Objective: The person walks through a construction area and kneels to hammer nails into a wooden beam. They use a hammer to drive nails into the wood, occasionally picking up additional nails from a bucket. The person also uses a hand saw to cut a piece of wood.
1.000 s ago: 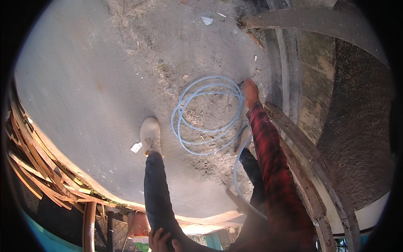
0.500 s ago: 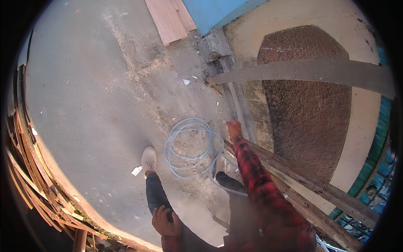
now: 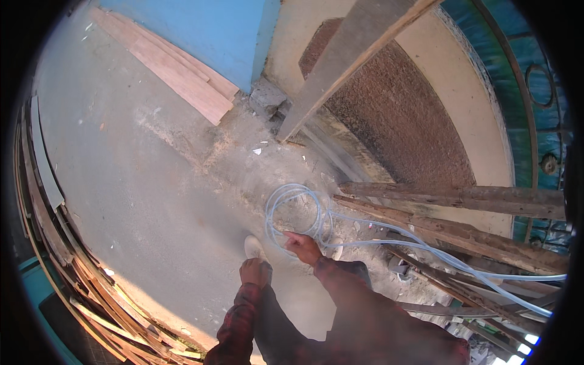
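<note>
Pale blue tubing on a dusty ground, seen from above with both hands in view. The tubing point(image 3: 295, 184) lies in a loose coil of several overlapping loops on the ground point(image 3: 182, 213), ahead of the person. The right grip point(image 3: 303, 246) appears over the near edge of this coil, with most of the loops visible beyond it. Its fingers are partly curled, and the index finger points leftward across the near loops. No length of tubing can be made out within the fingers, and whether the hand touches the coil cannot be told from this angle. The left grip point(image 3: 255, 272) is at the left knee, to the left of the coil and apart from it. Its fingers bend downward; how far they are closed, and whether they hold anything, cannot be told. A beige shoe point(image 3: 254, 247) shows just beyond this hand.

From the right side of the coil, two lengths of tubing run rightward, cross, and pass weathered wooden beams point(image 3: 456, 198). Flat boards point(image 3: 170, 67) lie at the upper left beside a blue panel point(image 3: 194, 30); long timber strips point(image 3: 91, 286) are heaped at the left.
</note>
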Action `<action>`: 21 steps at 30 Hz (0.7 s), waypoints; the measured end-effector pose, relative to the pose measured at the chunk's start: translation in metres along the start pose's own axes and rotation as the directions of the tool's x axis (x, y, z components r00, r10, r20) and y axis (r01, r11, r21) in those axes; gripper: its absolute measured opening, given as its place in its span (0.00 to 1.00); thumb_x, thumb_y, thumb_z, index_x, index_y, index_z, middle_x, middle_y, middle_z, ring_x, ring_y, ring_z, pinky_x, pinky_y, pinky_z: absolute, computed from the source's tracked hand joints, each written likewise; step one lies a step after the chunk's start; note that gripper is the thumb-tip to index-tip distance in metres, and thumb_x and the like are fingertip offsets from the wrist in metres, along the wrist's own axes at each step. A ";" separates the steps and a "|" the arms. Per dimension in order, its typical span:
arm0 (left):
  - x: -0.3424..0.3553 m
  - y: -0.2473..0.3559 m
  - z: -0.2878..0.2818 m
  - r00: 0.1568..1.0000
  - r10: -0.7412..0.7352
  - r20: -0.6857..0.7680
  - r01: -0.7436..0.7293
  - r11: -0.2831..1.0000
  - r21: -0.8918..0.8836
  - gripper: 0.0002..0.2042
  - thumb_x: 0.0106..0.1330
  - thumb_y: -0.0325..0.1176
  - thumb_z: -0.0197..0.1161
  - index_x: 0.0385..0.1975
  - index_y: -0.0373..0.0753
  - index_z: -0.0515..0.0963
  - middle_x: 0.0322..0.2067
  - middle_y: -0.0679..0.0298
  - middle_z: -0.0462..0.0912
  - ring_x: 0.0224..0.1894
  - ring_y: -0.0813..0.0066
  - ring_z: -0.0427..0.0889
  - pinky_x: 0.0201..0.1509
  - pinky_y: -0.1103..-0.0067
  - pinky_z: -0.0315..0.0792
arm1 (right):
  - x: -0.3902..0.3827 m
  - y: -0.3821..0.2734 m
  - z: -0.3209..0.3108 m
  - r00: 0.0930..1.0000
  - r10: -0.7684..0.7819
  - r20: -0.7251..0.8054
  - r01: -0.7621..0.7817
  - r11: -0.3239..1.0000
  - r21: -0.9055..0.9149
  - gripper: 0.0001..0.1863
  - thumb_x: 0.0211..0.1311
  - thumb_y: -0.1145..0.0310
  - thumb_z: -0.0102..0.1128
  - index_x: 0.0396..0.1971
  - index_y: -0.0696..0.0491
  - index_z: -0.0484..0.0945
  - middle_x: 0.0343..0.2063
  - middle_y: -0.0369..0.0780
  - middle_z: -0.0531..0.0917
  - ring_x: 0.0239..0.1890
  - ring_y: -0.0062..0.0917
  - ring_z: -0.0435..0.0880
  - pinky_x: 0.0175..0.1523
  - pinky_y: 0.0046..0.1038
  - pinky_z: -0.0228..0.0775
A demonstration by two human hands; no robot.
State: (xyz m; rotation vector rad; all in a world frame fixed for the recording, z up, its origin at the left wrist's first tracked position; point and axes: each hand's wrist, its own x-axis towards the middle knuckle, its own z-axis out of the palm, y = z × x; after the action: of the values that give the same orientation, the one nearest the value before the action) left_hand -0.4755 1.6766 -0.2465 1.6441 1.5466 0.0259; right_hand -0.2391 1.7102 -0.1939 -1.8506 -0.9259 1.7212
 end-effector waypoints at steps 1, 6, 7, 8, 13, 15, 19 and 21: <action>0.031 0.011 -0.002 0.997 0.068 0.020 -0.068 0.998 -0.008 0.14 0.56 0.40 0.61 0.41 0.42 0.79 0.39 0.56 0.84 0.45 0.53 0.81 0.51 0.62 0.74 | -0.031 0.002 0.007 0.996 -0.059 0.065 0.061 0.998 -0.034 0.26 0.60 0.69 0.66 0.60 0.52 0.74 0.33 0.33 0.82 0.40 0.16 0.78 0.50 0.21 0.70; 0.201 0.152 -0.015 0.959 0.086 0.270 -0.163 0.947 0.278 0.31 0.63 0.50 0.55 0.65 0.47 0.61 0.43 0.48 0.83 0.46 0.48 0.82 0.50 0.57 0.76 | -0.167 0.066 -0.008 0.997 -0.071 0.016 0.072 0.989 -0.128 0.26 0.57 0.65 0.69 0.57 0.50 0.76 0.30 0.38 0.84 0.38 0.19 0.82 0.50 0.25 0.72; 0.228 0.173 -0.013 0.961 0.077 0.265 -0.172 0.917 0.359 0.33 0.63 0.50 0.55 0.67 0.46 0.59 0.44 0.48 0.83 0.47 0.49 0.82 0.50 0.58 0.76 | -0.189 0.069 -0.019 0.997 0.027 -0.068 -0.032 0.996 -0.086 0.26 0.57 0.66 0.69 0.57 0.50 0.77 0.30 0.37 0.84 0.39 0.19 0.83 0.50 0.24 0.72; 0.248 0.195 -0.002 0.962 0.118 0.247 -0.208 0.901 0.381 0.34 0.63 0.50 0.55 0.67 0.43 0.58 0.46 0.49 0.82 0.49 0.51 0.82 0.51 0.60 0.76 | -0.216 0.071 -0.034 0.975 0.149 -0.164 -0.160 0.986 -0.054 0.25 0.57 0.66 0.69 0.56 0.50 0.77 0.30 0.37 0.85 0.39 0.18 0.83 0.50 0.24 0.72; 0.292 0.258 0.070 0.989 0.040 0.142 -0.102 0.884 0.457 0.33 0.62 0.50 0.56 0.66 0.44 0.59 0.50 0.51 0.81 0.54 0.53 0.80 0.56 0.61 0.74 | -0.303 0.236 -0.122 0.794 0.292 -0.534 -0.153 0.945 0.289 0.20 0.62 0.71 0.62 0.55 0.54 0.78 0.33 0.34 0.85 0.40 0.15 0.82 0.49 0.21 0.73; 0.318 0.247 0.097 0.995 0.080 0.060 -0.099 0.894 0.436 0.35 0.62 0.50 0.56 0.68 0.45 0.58 0.52 0.50 0.80 0.54 0.53 0.79 0.57 0.60 0.74 | -0.325 0.310 -0.181 0.697 0.192 -0.691 0.044 0.950 0.309 0.18 0.65 0.73 0.57 0.54 0.57 0.78 0.33 0.34 0.85 0.40 0.15 0.82 0.48 0.19 0.73; 0.338 0.191 0.154 0.957 0.289 0.023 -0.233 0.718 0.656 0.28 0.63 0.48 0.56 0.63 0.48 0.67 0.51 0.51 0.80 0.53 0.52 0.80 0.55 0.61 0.75 | -0.374 0.506 -0.311 0.365 0.108 -0.925 -0.088 0.993 0.081 0.19 0.65 0.67 0.56 0.54 0.56 0.77 0.39 0.40 0.86 0.41 0.23 0.85 0.48 0.25 0.75; 0.323 0.168 0.196 0.958 0.254 0.130 -0.264 0.616 0.742 0.26 0.63 0.46 0.58 0.61 0.48 0.69 0.50 0.52 0.81 0.52 0.53 0.81 0.54 0.62 0.76 | -0.414 0.597 -0.364 0.152 0.046 -0.987 -0.341 0.940 -0.009 0.20 0.63 0.63 0.59 0.53 0.54 0.78 0.43 0.45 0.85 0.42 0.33 0.86 0.48 0.29 0.76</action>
State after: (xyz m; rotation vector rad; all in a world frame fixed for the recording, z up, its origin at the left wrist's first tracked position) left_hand -0.1588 1.8572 -0.4408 2.5156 1.3584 -0.5548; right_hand 0.2228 1.0494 -0.2928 -2.6768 -0.2619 0.0828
